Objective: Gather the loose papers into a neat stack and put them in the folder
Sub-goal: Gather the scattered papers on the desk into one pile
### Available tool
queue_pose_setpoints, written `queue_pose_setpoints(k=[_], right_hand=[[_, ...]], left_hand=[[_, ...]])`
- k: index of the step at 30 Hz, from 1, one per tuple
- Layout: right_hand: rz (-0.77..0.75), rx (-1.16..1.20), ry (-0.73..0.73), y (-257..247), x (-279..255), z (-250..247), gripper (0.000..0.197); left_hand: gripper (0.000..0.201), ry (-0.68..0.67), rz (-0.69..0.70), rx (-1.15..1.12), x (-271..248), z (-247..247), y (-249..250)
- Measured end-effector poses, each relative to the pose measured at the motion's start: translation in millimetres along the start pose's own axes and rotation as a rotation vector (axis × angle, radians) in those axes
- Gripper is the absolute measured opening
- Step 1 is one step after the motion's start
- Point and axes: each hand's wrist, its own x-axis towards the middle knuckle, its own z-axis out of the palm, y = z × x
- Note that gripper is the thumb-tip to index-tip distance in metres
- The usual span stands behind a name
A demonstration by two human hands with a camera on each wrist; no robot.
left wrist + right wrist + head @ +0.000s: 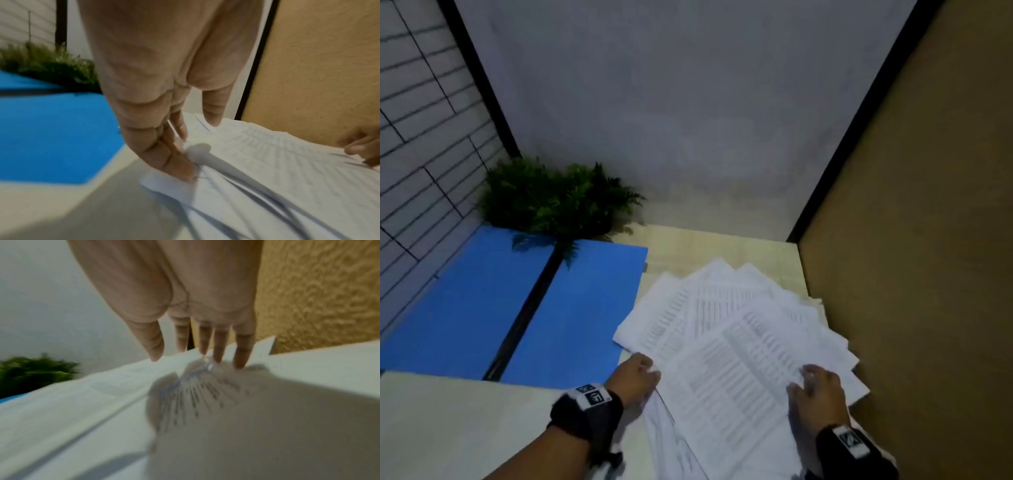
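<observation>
Head view: my left hand (635, 375) and right hand (816, 389), fingers flat, press fanned papers (729, 325); I'd sweep edges inward evenly.

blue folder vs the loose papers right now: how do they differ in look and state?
The blue folder is solid blue with a dark spine; the loose papers are white with printed lines. The folder lies open and flat at the table's left, while the papers are fanned out crooked on its right. Neither hand touches the folder; the left hand and right hand both rest on the papers. Both lie on the light wooden table.
</observation>
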Motion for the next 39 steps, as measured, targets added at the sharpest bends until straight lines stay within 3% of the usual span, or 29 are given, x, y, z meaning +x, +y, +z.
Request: queue_pose_setpoints(k=[2, 4, 6, 7, 9, 11, 13, 15, 18, 21, 23, 25, 26, 28, 32, 35, 39], right_hand=[[0.156, 0.064, 0.059, -3, 7, 3, 0.065], [0.251, 0.218, 0.065, -5, 9, 7, 0.082], [0.299, 0.375, 0.068, 0, 5, 18, 0.089], [0.317, 0.453, 0.079, 2, 4, 22, 0.087], [0.326, 0.543, 0.117, 1, 1, 26, 0.077], [0.293, 0.554, 0.152, 3, -3, 30, 0.061], [0.250, 0.542, 0.172, 4, -7, 29, 0.050], [0.201, 0.531, 0.164, 7, -6, 27, 0.051], [0.158, 0.493, 0.147, 9, -4, 24, 0.056], [0.144, 0.389, 0.091, 4, -3, 25, 0.052], [0.127, 0.373, 0.061, 1, -4, 28, 0.045], [0.144, 0.456, 0.073, 4, -3, 31, 0.038], [0.160, 0.521, 0.089, 5, -4, 31, 0.033], [0.188, 0.597, 0.141, 10, -5, 27, 0.021], [0.235, 0.601, 0.207, 20, -8, 16, 0.036], [0.239, 0.545, 0.132, 24, -9, 18, 0.018], [0.194, 0.407, 0.032, 28, -8, 24, 0.023]], left_hand=[[0.034, 0.037, -0.028, -0.092, 2, 17, 3], [0.029, 0.110, 0.025, -0.191, -5, 34, 10], [0.010, 0.159, 0.057, -0.239, -18, 50, 15], [0.011, 0.166, 0.067, -0.219, -20, 53, 16], [0.019, 0.052, 0.032, -0.142, -25, 58, 21], [0.026, -0.158, -0.011, -0.042, -31, 62, 24], [0.029, -0.316, -0.022, 0.271, -39, 60, 28], [0.041, -0.148, -0.005, 0.460, -36, 57, 31], [0.064, 0.177, 0.005, 0.238, -23, 54, 36], [0.087, 0.145, -0.016, 0.027, -11, 64, 49], [0.079, 0.080, -0.036, 0.032, -6, 78, 53], [0.054, 0.019, -0.024, 0.149, -4, 91, 54], [0.044, 0.043, -0.024, 0.161, -3, 95, 54], [0.042, 0.138, -0.068, 0.100, -6, 94, 53], [0.048, 0.425, -0.216, -0.100, -4, 76, 46], [0.059, 0.480, -0.262, -0.134, 7, 60, 45], [0.083, 0.494, -0.265, -0.335, 29, 48, 62]])
